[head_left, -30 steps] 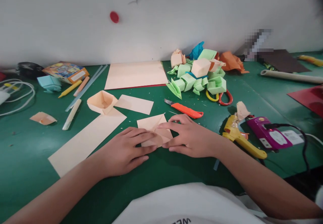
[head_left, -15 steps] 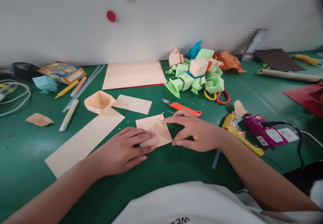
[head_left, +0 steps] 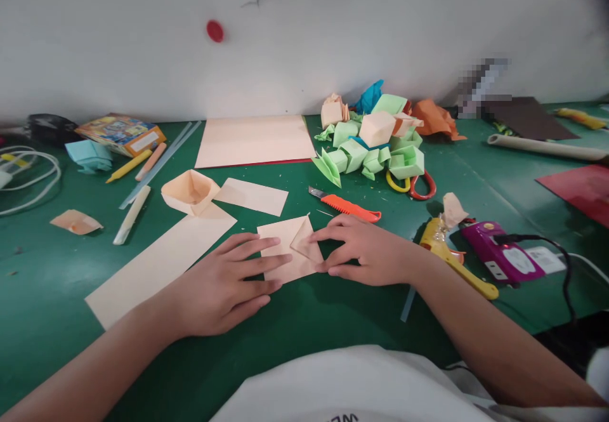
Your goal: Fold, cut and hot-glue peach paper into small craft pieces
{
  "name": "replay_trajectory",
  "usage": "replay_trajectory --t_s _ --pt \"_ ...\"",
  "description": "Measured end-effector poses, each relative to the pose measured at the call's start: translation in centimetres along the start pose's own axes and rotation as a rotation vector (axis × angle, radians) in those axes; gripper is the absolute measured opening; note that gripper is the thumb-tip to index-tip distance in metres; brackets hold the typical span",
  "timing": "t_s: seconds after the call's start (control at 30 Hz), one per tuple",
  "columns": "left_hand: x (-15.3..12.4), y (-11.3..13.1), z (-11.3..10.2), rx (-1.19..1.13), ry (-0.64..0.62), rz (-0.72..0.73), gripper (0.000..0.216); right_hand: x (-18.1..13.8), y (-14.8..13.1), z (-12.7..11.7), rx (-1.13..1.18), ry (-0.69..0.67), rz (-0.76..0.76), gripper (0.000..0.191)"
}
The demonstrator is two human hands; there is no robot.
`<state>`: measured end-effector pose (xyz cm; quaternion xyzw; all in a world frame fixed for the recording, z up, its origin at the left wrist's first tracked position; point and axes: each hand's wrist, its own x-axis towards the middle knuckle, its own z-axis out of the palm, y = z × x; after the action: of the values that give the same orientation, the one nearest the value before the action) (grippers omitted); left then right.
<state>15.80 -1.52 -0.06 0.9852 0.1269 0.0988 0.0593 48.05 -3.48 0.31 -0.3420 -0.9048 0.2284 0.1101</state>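
Hands [head_left: 223, 285] flat on peach paper [head_left: 285, 254]

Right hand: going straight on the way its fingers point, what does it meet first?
The peach paper square. The right hand points leftward across the table, its fingertips touching the square's folded triangular flap. Further along that line, the left hand probably comes next, with its fingers lying on the same paper.

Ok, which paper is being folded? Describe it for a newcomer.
On the green table, look just in front of the orange utility knife. Between the left hand and right hand lies a peach square sheet. Unlike the flat peach sheets nearby, its corner is folded in as a triangle.
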Motion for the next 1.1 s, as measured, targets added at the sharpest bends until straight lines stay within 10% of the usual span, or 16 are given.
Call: replay_trajectory --t_s 0.43,1.1 --pt "0.2 -0.3 0.1 -0.366 0.156 -0.016 0.014 0.1 -0.6 0.2 0.016 0.025 -0.012 0.022" --pt "0.7 0.7 2.0 -0.094 0.139 -0.118 0.023 1.7 -2.0 1.9 -0.088 0.046 0.021 0.04"
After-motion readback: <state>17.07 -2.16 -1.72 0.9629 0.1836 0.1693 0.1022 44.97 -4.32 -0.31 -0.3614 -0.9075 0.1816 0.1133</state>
